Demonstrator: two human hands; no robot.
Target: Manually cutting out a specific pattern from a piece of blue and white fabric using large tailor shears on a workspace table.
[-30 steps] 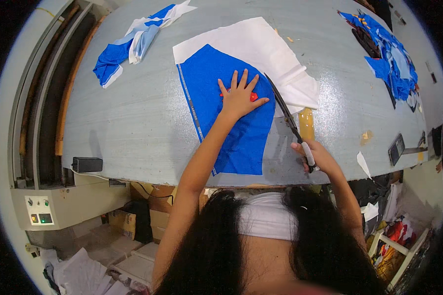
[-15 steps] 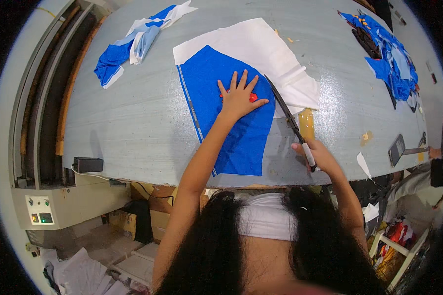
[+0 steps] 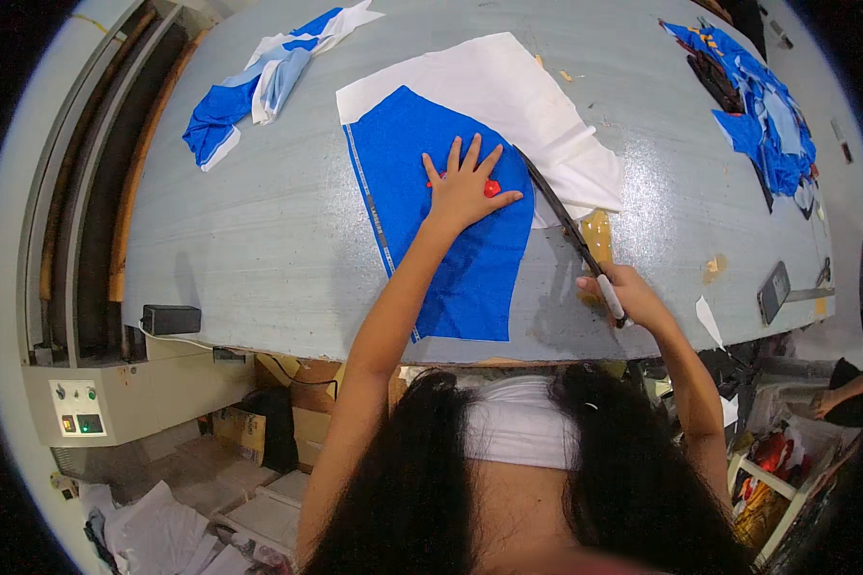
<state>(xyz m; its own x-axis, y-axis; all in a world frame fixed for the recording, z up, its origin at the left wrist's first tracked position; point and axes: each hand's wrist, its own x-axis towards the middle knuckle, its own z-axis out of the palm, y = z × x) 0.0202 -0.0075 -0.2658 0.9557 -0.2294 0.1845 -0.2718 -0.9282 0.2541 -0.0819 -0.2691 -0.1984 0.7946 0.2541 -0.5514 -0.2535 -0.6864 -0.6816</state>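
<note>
the red object (image 3: 490, 188) under the left hand (image 3: 462, 185) is mostly covered by the palm, so its kind cannot be told; only a small red bit shows at the thumb side. the lower end of the long dark scissors (image 3: 558, 218) disappears inside the right hand (image 3: 621, 295), and the heap of blue scraps (image 3: 765, 123) at the far right is bent by the lens and hard to sort into pieces.

one blue fabric piece (image 3: 446, 225) lies flat near the middle of the grey tabletop (image 3: 259, 230), on top of one white sheet (image 3: 508, 105) that sticks out behind and to its right. a second, crumpled bundle of blue and white cloth (image 3: 259, 81) sits well apart at the far left.

the left hand lies flat, fingers spread wide, pressing the blue fabric piece and gripping nothing. the right hand is closed around the scissors' handle end, the blades running along the cloth's right edge.

a small black box (image 3: 171, 318) sits at the tabletop's near left edge; below it a pale control panel (image 3: 77, 407) shows one green light.
</note>
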